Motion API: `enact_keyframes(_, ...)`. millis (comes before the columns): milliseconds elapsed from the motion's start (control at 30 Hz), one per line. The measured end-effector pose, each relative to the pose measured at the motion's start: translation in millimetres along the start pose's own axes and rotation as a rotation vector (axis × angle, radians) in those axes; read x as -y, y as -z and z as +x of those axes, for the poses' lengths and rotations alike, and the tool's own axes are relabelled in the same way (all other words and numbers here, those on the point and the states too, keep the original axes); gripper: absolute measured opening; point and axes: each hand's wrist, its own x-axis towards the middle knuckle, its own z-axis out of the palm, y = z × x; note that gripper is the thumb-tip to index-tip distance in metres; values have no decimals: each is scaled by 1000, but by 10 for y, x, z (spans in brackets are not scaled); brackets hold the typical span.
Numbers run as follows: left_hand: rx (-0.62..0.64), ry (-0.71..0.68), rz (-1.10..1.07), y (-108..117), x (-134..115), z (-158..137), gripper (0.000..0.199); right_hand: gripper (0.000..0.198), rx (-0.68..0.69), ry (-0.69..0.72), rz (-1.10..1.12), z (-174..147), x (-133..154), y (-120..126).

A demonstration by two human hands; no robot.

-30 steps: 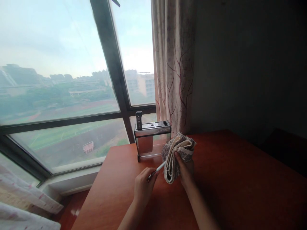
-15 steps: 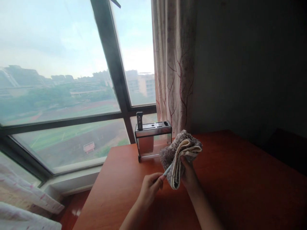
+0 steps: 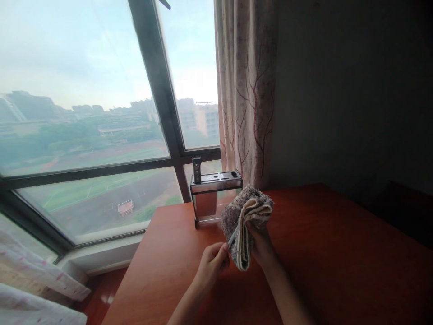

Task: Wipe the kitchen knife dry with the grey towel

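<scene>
My left hand (image 3: 214,262) is closed, with thumb and fingers pinching a thin, pale, blade-like strip (image 3: 232,236). Its far end disappears against a folded grey-brown fluffy cloth (image 3: 237,210) with cream edges. My right hand (image 3: 260,239) grips this cloth from the right, its fingers mostly hidden in the folds. Both hands are held up over the table. Behind the cloth stands a clear-sided knife block (image 3: 216,184) with a slotted top and black edges. One dark handle (image 3: 196,170) sticks upright from its left end.
The reddish-brown wooden table (image 3: 162,257) stretches away to the right. Along its left and back are a large window (image 3: 84,169) and a patterned curtain (image 3: 246,90). More curtain fabric (image 3: 37,271) hangs at the lower left, and a dark wall (image 3: 338,99) rises behind.
The cloth and my right hand have shifted a little to the left, toward my left hand. My left hand has moved only slightly left, still holding the strip.
</scene>
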Motion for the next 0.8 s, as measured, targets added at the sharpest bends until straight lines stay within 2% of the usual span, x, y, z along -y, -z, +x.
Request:
enact_keyframes(133,-141,-173,169,33,-2,11,36,49,-21,36,1,2,-13,-30)
enact_keyframes(233,-213,-221,269,54,-29,-9,34,47,-40,23,2,-8,-12,-31)
enact_keyframes(467,-167,-229,291,76,-29,-21,37,38,36,-124,76,-21,13,5)
enact_keyframes(700,-311,-334,512,131,33,10,28,36,135,-187,12,-88,10,-69)
enact_keyframes(800,-313,-358,566,152,41,6,26,33,148,-222,26,-104,-16,-64)
